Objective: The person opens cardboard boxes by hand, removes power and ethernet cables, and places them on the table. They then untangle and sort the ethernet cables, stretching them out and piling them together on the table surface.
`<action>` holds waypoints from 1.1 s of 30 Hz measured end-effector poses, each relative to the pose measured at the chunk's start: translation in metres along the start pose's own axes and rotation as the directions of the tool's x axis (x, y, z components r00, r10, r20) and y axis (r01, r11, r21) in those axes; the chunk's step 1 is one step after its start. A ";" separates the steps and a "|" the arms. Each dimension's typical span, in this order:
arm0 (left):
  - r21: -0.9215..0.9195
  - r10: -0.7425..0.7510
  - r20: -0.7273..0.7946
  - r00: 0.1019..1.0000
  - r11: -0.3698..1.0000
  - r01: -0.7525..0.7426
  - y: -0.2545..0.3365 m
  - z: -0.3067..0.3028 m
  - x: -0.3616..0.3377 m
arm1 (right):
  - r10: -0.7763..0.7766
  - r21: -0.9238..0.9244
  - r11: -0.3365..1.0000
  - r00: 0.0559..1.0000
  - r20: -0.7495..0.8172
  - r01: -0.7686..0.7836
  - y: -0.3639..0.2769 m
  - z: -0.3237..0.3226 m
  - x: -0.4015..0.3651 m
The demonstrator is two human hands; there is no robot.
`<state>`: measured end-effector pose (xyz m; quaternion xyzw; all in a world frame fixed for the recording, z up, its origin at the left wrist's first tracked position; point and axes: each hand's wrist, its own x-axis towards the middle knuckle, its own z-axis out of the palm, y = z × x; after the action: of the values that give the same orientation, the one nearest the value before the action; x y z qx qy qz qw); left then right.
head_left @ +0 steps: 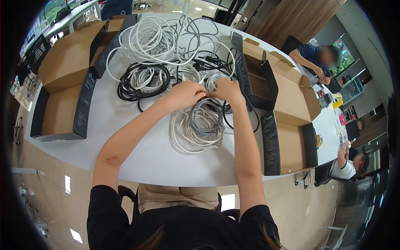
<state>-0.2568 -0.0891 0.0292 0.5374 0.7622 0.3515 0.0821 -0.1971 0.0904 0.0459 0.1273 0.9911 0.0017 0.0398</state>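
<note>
Coiled network cables lie in a heap on the white table. My left hand [189, 93] is closed in a pinch at the top of a grey cable coil [207, 119]. Close beside it, my right hand [226, 89] also has its fingers closed on cable, with the fingertips of both hands almost meeting. Exactly which strand each hand holds is hidden by the fingers. Under the grey coil rests a white cable coil [183, 139]. A black cable coil [125, 89] lies left of my hands, and a large loose white bundle [152, 35] spreads beyond them.
Open black cardboard boxes with brown insides flank the cables: a left box [62, 112], a right front box [289, 146] and a right rear box [258, 79], plus another at back left. Two people sit at the right with small items on the table [325, 121].
</note>
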 end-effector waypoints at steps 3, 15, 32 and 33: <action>-0.133 -0.028 -0.002 1.000 0.991 0.027 -0.010 0.002 0.004 | 0.034 0.190 0.982 0.998 -0.048 -0.024 0.007 -0.018 -0.006; -0.050 0.088 -0.494 0.865 0.990 -0.130 0.046 -0.032 -0.003 | -0.032 0.890 0.280 0.930 -0.367 0.361 -0.010 -0.072 -0.043; -0.890 -0.082 -0.452 0.888 -0.014 -0.455 -0.080 -0.181 -0.038 | 0.196 0.947 0.214 0.939 -0.283 0.241 0.037 -0.076 -0.041; -0.844 -0.201 -0.535 0.820 0.078 -0.531 -0.081 -0.187 -0.041 | 0.202 0.947 0.213 0.938 -0.282 0.239 0.037 -0.074 -0.040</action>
<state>-0.3953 -0.2233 0.1065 0.3070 0.2417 0.9059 0.1635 -0.1554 0.1171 0.1230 0.1091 0.7614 -0.5985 -0.2239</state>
